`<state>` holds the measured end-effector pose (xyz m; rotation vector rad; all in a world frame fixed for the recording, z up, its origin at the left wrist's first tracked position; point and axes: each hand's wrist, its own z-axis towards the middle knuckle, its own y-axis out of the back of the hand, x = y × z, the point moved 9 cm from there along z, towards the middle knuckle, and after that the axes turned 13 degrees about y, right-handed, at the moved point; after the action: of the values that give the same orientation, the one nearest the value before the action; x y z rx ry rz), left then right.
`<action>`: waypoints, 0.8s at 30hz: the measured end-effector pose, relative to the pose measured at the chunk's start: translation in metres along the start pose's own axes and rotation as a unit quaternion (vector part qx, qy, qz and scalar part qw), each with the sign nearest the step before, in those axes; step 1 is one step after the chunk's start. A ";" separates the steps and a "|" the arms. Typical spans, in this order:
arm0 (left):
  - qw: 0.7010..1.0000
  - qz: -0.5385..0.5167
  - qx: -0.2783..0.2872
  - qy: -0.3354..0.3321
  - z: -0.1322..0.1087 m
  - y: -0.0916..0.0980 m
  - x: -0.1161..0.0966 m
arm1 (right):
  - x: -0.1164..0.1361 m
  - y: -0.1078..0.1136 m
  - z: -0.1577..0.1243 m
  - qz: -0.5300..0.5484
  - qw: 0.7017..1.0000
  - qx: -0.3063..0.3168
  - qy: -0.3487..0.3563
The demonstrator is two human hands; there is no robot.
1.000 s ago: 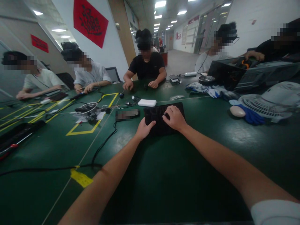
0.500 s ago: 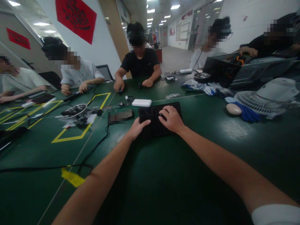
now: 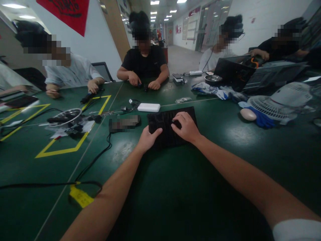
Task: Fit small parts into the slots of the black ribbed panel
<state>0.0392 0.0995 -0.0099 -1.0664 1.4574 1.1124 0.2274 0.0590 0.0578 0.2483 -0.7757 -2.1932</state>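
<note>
- Black case (image 3: 167, 134): flat on green table (image 3: 173, 187), between the person's two hands.
- Left hand (image 3: 147, 138): clamped on case's left edge, thumb on top, other fingers hidden.
- Right hand (image 3: 186, 128): over case's right half, fingers curled close together; small dark bit at tips, can't tell if pinched.
- White block (image 3: 148, 107): just beyond case.
- Pixelated dark object (image 3: 125, 123): left of case.
- Blue glove (image 3: 265, 122): well right.

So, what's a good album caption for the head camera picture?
Left hand and right hand on a flat black thing, a white box beyond it on the green table.
</note>
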 end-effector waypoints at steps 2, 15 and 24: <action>1.000 0.002 -0.001 -0.005 0.000 0.000 0.000 | 0.000 0.001 -0.001 0.002 1.000 -0.006 0.002; 1.000 0.002 0.000 -0.003 -0.003 -0.001 0.000 | 0.003 0.002 -0.002 -0.025 1.000 0.015 0.011; 1.000 0.006 -0.011 0.005 -0.004 0.002 0.002 | -0.002 0.000 -0.003 0.021 1.000 0.006 -0.021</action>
<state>0.0364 0.0957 -0.0114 -1.0816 1.4645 1.1355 0.2297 0.0589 0.0556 0.1914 -0.8099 -2.1602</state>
